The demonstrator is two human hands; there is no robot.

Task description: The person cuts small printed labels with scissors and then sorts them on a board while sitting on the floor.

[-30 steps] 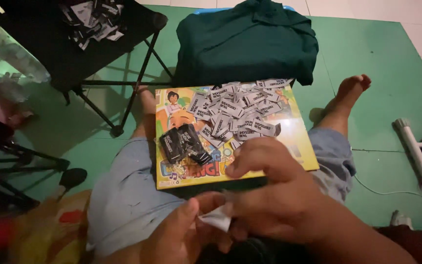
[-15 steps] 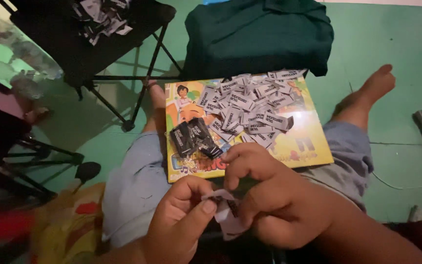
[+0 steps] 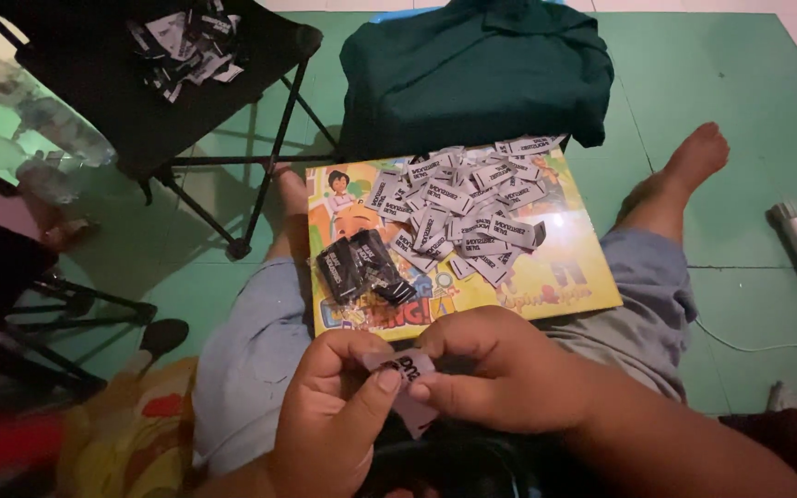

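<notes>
Pinching one small label (image 3: 405,369) between them, the left hand (image 3: 339,415) and right hand (image 3: 500,373) grip it close for folding; beyond them a book (image 3: 565,277) serves as lap tray for loose labels (image 3: 463,212).

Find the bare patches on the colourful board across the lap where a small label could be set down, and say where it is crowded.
On the board, the lower right corner is bare, below the grey label heap and right of the black bundle. The upper half is crowded with labels; the hands cover the near edge.
</notes>
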